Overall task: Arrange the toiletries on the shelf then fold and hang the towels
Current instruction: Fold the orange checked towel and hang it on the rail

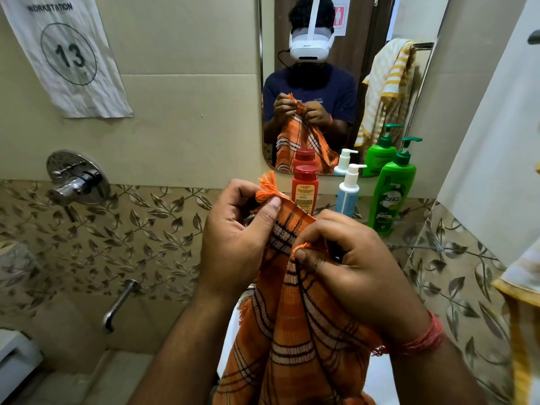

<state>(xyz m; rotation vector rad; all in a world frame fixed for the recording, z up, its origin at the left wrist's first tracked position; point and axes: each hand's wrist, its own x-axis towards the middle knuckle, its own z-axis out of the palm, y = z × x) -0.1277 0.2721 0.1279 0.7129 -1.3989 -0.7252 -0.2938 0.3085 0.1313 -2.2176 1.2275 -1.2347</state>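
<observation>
Right now both hands hold an orange checked towel (295, 340) up in front of the mirror (344, 83). The left hand (236, 241) has its fingers curled, with the thumb and forefinger pinching one fringed corner, so that a tuft of orange threads sticks up above the thumb. The right hand (350, 270) is also curled and pinches another edge of the cloth between thumb and fingertips, just beside and a little lower than the left. A red thread band (423, 337) circles the right wrist. The rest of the towel hangs down between the forearms to the bottom of the view.

Behind the hands, three bottles stand in a row on the shelf (415, 246) under the mirror: a red bottle (304, 190) at the left end, a white and blue pump bottle (349, 191) in the middle, and a green pump bottle (391, 194) at the right end. They stand apart from each other, all upright.

A yellow striped towel (523, 305) hangs at the right edge of the view, and the mirror shows one draped over a bar. On the tiled wall to the left sit a chrome tap handle (77, 179) and a spout (118, 305) below it. A paper sign (67, 54) marked 13 hangs at the upper left.
</observation>
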